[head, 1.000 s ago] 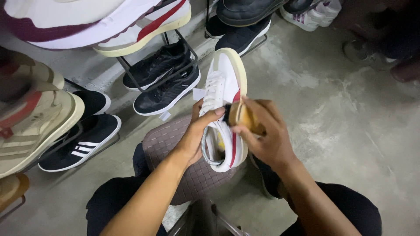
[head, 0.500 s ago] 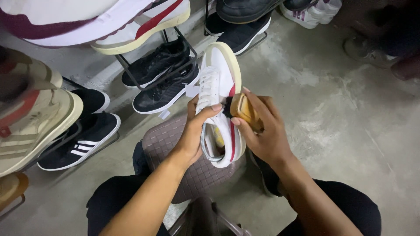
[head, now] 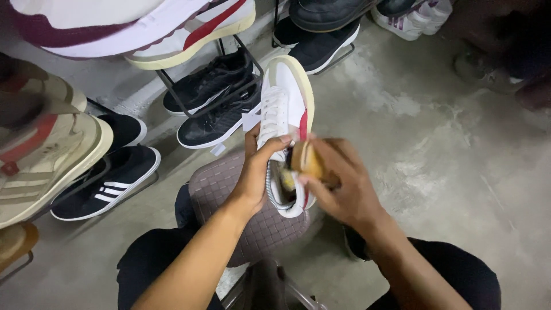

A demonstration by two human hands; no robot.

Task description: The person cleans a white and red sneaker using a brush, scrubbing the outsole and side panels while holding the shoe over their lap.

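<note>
My left hand grips a white sneaker with white laces, a cream sole and a red side stripe, held toe away from me above my lap. My right hand holds a wooden-backed brush with dark bristles pressed against the shoe's right side near its opening. The right hand is blurred from motion and hides part of the heel.
A quilted mauve cushion lies on my knees. Black sneakers sit on a metal rack ahead; a black shoe with white stripes lies at left. Large cream and red shoes crowd the left edge. Grey concrete floor spreads to the right.
My right hand has slid the brush back toward the heel along the shoe's side. The left hand keeps the same grip and the shoe has barely shifted.
</note>
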